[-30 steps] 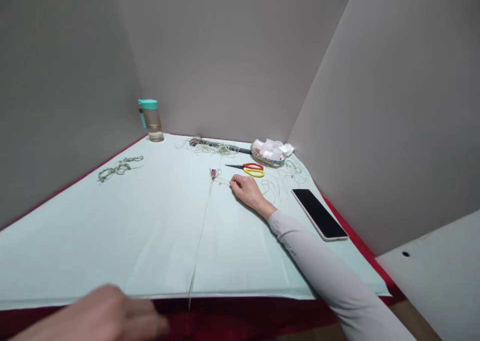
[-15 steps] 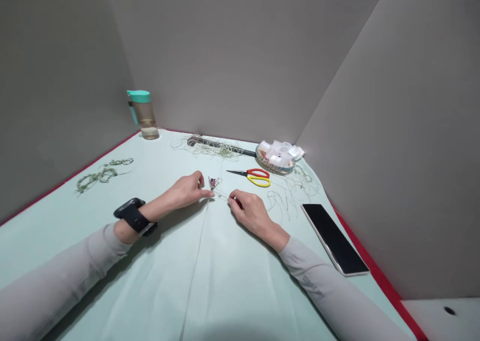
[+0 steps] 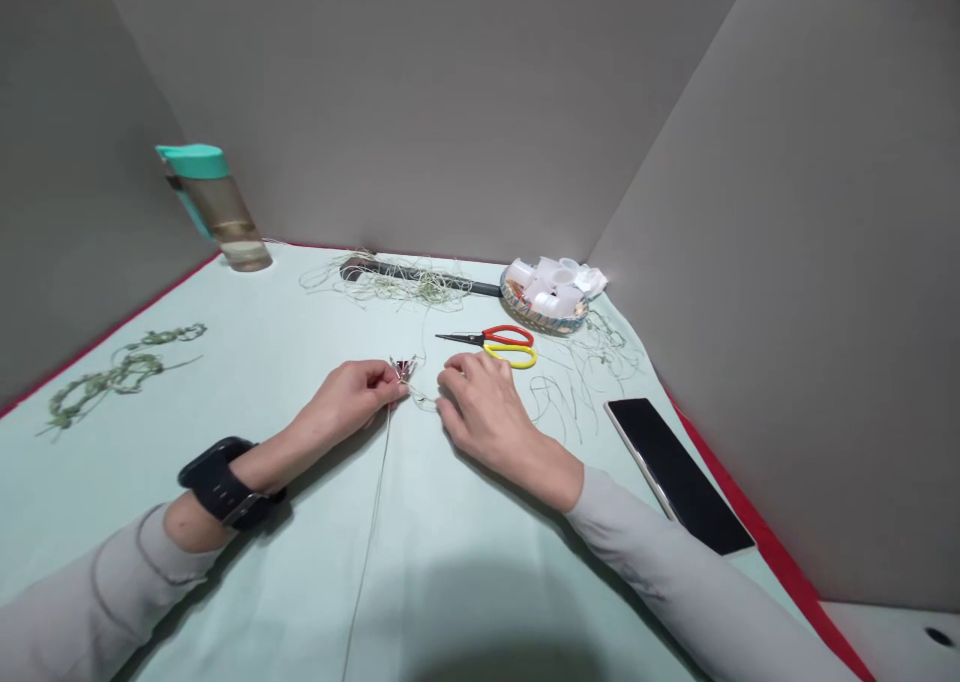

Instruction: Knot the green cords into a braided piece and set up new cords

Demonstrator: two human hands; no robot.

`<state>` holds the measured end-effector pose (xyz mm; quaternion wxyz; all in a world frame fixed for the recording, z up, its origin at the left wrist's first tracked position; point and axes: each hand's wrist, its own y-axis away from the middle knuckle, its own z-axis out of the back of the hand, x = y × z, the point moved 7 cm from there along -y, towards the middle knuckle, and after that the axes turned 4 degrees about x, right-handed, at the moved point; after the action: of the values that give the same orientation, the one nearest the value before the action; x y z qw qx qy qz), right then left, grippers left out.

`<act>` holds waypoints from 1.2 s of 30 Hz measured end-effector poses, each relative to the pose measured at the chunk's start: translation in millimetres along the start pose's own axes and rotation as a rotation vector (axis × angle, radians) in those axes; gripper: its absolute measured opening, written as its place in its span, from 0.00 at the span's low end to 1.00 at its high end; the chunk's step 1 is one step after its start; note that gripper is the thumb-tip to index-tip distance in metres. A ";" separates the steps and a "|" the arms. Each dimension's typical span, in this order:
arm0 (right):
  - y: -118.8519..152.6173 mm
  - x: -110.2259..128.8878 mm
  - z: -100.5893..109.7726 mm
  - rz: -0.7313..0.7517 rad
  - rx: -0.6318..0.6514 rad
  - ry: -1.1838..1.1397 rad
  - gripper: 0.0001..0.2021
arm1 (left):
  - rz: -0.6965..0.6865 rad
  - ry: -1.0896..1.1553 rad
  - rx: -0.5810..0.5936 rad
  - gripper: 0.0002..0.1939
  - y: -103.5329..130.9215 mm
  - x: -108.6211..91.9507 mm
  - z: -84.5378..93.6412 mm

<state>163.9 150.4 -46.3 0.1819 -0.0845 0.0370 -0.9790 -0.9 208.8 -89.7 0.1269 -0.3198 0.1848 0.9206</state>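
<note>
A small dark-red and silver piece (image 3: 403,368), too small to make out fully, lies on the table with pale thin cord about it. My left hand (image 3: 349,394) is closed in a pinch at its lower left side, on the cord (image 3: 373,522) that runs down toward me. To the right, my right hand (image 3: 487,412) has its fingers bent, thumb and index tips close together where a thin cord loop (image 3: 422,400) meets them. Just beyond that hand lie scissors (image 3: 495,342) with one red and one yellow handle.
At the back stand a bottle (image 3: 225,212) with a teal lid and a basket (image 3: 544,312) of white spools. A dark rod (image 3: 420,274) lies under tangled cord. Green knotted cords (image 3: 112,377) are at left, a black-screened tablet (image 3: 679,472) at right. Grey partitions (image 3: 450,112) enclose the table.
The view has shifted, so the bottle and knotted cords appear farther left. My left fingers have closed beside the red piece. My right hand has turned, its back now more upward.
</note>
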 end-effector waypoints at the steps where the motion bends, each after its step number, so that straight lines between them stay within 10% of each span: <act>1: -5.2 1.3 0.2 0.009 -0.003 -0.012 0.08 | 0.002 0.018 -0.002 0.17 0.1 1.3 -0.3; 21: -32.4 8.4 -26.7 0.057 0.046 -0.218 0.12 | -0.038 -0.015 -0.115 0.16 7.8 -12.0 4.3; 36: -28.6 -0.9 -26.8 0.055 0.039 -0.309 0.12 | 0.182 0.340 -0.001 0.16 7.3 1.3 0.0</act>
<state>149.9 178.5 -69.8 0.2140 -0.2293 -0.0080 -0.9495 -4.4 202.4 -88.6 0.0100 -0.4530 0.2313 0.8609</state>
